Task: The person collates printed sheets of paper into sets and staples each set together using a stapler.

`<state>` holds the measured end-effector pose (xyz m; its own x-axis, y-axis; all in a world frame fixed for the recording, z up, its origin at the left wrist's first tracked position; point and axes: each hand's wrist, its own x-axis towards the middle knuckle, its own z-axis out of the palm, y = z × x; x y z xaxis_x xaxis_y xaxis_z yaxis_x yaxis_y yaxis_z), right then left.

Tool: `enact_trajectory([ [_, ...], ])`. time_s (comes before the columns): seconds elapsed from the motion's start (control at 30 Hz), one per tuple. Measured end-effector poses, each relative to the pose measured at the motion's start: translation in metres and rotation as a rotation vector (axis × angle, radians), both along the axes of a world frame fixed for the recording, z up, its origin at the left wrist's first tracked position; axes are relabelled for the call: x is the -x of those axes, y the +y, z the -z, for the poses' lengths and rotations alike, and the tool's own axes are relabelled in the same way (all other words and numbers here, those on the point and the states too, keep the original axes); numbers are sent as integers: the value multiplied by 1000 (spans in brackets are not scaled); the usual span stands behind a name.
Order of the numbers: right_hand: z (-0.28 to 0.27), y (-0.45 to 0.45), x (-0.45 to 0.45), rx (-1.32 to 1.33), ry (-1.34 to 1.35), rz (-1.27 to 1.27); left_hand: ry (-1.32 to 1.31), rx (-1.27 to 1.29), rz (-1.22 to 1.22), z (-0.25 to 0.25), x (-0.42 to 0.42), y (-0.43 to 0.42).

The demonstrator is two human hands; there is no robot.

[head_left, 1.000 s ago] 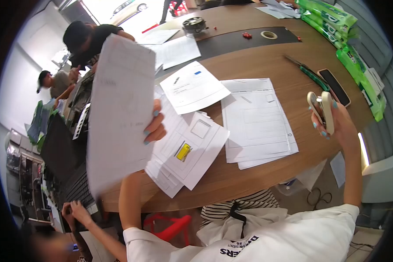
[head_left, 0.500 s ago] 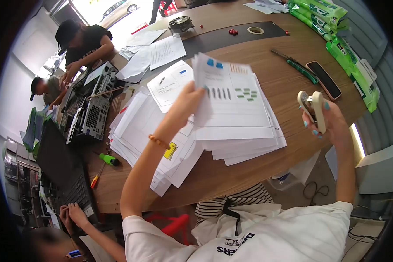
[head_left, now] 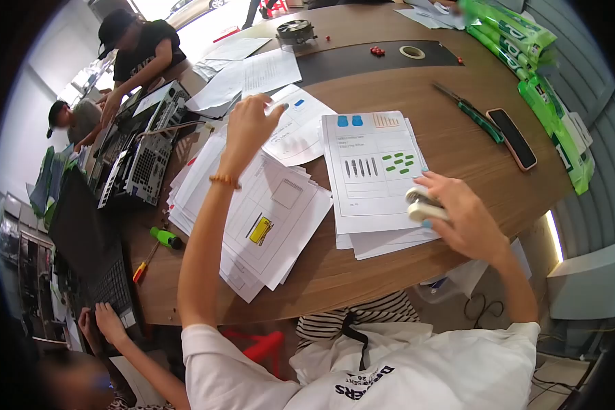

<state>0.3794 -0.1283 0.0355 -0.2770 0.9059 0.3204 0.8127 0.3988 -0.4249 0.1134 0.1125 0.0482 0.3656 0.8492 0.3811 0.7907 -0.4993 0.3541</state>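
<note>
My right hand [head_left: 468, 215] is closed around a small off-white stapler [head_left: 425, 205]. The stapler is over the right edge of a stack of printed sheets [head_left: 362, 198] with blue, grey and green drawings on top. My left hand [head_left: 253, 126] has its fingers apart and holds nothing I can see. It is at the left edge of a loose sheet [head_left: 297, 140] with a blue mark; whether it touches the paper I cannot tell. Below my left forearm spreads a second pile of papers [head_left: 280, 239], its top sheet showing a yellow drawing.
To the right lie green-handled pliers [head_left: 482, 119], a phone [head_left: 511, 140] and green packets [head_left: 560, 130]. A tape roll [head_left: 412, 52] and a fan [head_left: 295, 31] are farther back. At left are a computer case [head_left: 147, 154], a laptop [head_left: 92, 253], screwdrivers [head_left: 165, 238] and other people.
The stack with the green drawings has left my left hand and lies on the table. My left hand has moved up and left. My right hand has brought the stapler left to the stack.
</note>
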Motion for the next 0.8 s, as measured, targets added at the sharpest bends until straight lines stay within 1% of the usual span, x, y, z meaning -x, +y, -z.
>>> enact_trajectory([
  [0.03,6,4,3,-152,-182,-105,147,16,-110,9,5,22],
  [0.07,9,5,7,-77,-232,-129,292,32,-220,18,11,42],
  [0.1,15,6,11,-86,-241,-140,282,26,-232,29,17,59],
  [0.17,22,7,15,-20,-284,-143,315,332,-338,43,27,83],
  [0.2,20,7,17,-30,-353,-139,409,274,-380,46,25,82],
  [0.23,20,7,18,-40,-365,-145,359,314,-397,43,21,80],
  [0.3,22,7,19,-55,-379,-151,244,460,-216,38,25,95],
  [0.33,20,7,21,-30,-374,-140,234,455,-221,35,24,100],
  [0.4,20,7,21,-32,-392,-152,200,587,-180,32,19,103],
  [0.43,21,7,21,-27,-402,-157,190,586,-189,32,15,101],
  [0.5,21,8,20,-6,-376,-159,217,365,-436,39,10,100],
  [0.53,21,7,20,18,-345,-149,260,329,-426,40,9,105],
  [0.57,19,6,21,10,-355,-157,247,325,-434,41,13,108],
  [0.63,15,6,21,54,-347,-153,199,554,-214,30,19,114],
  [0.67,19,6,20,18,-381,-155,220,555,-216,29,17,115],
  [0.7,17,5,21,1,-393,-156,268,635,-151,30,20,121],
  [0.77,14,4,24,-17,-419,-121,411,468,-432,25,5,106],
  [0.8,14,4,24,-56,-449,-91,406,528,-419,33,4,118],
])
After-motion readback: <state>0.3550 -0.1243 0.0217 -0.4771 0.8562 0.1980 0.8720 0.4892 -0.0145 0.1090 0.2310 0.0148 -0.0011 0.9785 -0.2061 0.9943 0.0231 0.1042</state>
